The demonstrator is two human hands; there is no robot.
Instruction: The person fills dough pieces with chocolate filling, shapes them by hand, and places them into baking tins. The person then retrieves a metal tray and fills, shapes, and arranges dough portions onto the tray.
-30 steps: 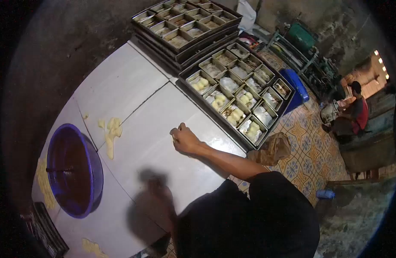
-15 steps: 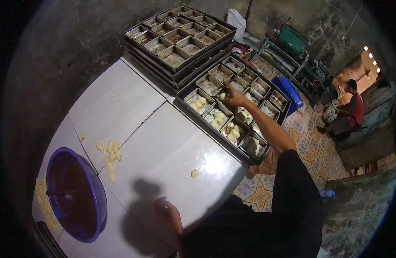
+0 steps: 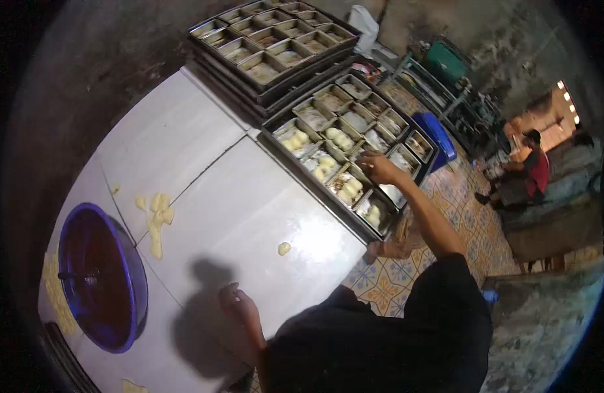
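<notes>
My right hand (image 3: 380, 169) reaches over a dark tray (image 3: 301, 171) of rectangular metal tins, fingers bent together into a middle tin. Whatever lies between the fingertips is hidden. Beside it, one tin holds pale dough pieces (image 3: 339, 138); dough pieces (image 3: 326, 168) also lie in tins along the near side. My left hand (image 3: 238, 304) hovers above the white table (image 3: 249, 196), fingers curled in, their contents hidden. A small dough lump (image 3: 284, 248) sits on the table between my hands and the bowl side's flattened dough scraps (image 3: 159, 213).
A purple bowl (image 3: 138, 288) stands at the table's left. Behind the tray rises a stack of trays (image 3: 266, 98) with tins. On the tiled floor are a blue container (image 3: 435, 137) and a green machine (image 3: 444, 62). Another person (image 3: 536, 167) sits far right.
My right hand has moved from one tin toward a neighbouring tin nearer me, uncovering dough pieces in the first. The view has shifted slightly. My left hand stays curled over the table.
</notes>
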